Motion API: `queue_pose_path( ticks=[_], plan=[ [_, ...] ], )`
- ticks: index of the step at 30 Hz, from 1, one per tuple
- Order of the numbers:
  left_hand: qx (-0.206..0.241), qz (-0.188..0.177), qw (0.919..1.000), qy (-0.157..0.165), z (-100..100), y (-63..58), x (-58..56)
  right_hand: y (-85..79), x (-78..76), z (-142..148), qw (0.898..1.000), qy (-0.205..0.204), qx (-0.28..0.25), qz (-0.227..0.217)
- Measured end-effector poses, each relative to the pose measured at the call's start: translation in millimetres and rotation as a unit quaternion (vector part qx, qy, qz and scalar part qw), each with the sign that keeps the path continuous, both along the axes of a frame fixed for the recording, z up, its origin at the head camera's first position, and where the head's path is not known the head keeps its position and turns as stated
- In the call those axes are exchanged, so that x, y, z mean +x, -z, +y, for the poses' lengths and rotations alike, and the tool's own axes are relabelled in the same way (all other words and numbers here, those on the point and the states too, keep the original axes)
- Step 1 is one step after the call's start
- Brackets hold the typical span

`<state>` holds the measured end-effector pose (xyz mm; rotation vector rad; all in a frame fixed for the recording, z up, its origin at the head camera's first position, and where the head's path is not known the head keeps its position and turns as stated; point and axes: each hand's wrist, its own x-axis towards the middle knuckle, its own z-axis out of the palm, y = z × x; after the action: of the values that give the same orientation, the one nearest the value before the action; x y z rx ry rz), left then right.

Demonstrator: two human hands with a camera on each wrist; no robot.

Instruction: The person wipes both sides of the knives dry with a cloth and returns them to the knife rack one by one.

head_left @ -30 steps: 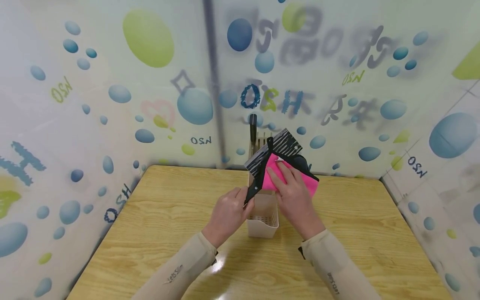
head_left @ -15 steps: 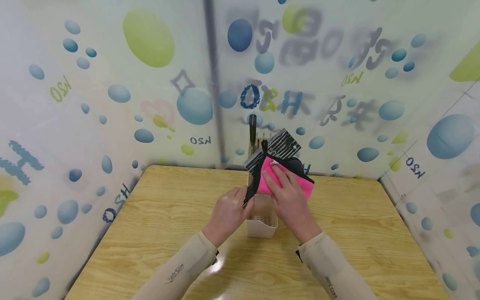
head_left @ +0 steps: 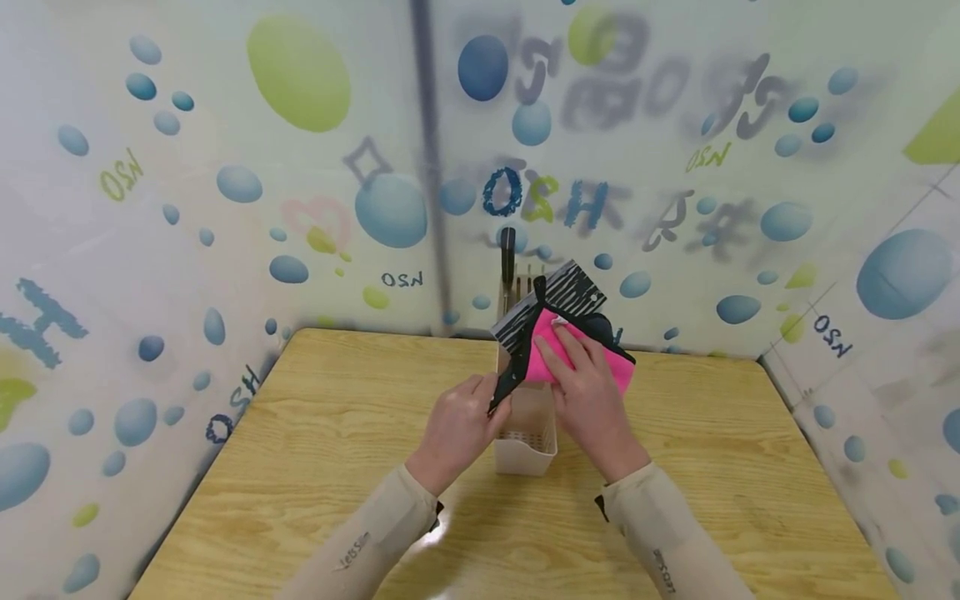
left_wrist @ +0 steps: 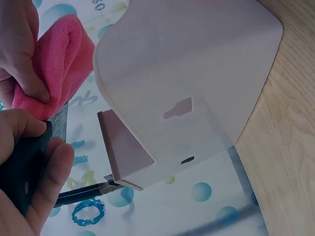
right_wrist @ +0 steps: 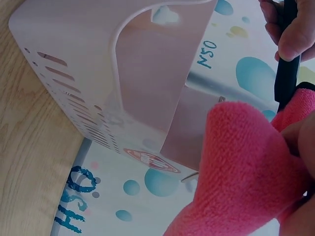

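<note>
My left hand (head_left: pixel 462 427) grips the black handle (left_wrist: pixel 24 167) of a cleaver (head_left: pixel 576 287) whose broad blade has a dark wavy pattern. The blade slants up to the right, above the holder on the table. With my right hand (head_left: pixel 592 404) I hold a bright pink cloth (head_left: pixel 619 367) with black edging and a hanging loop against the blade, covering its lower part. In the right wrist view the fluffy cloth (right_wrist: pixel 241 162) bunches under the fingers, close to the knife handle (right_wrist: pixel 287 73).
A pale plastic knife holder (head_left: pixel 525 457) with a low front compartment stands on the wooden table (head_left: pixel 360 400) below both hands. Another black-handled knife (head_left: pixel 507 254) stands upright at its back. A patterned wall (head_left: pixel 337 275) rises behind the table.
My right hand slid the cloth slightly left and down along the blade, then back up and right. The left hand keeps its grip on the cleaver, almost still.
</note>
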<state>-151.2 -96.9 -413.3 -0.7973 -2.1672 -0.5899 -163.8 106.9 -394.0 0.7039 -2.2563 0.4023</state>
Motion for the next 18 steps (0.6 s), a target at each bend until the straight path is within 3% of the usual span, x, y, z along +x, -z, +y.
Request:
queue_pose_path(
  ticks=[18],
  plan=[
    [0.017, -0.006, 0.9998, -0.007, 2.1, 1.1, -2.2, -2.7, -11.5, 6.5, 0.998, 0.036, -0.05, 0.008]
  ],
)
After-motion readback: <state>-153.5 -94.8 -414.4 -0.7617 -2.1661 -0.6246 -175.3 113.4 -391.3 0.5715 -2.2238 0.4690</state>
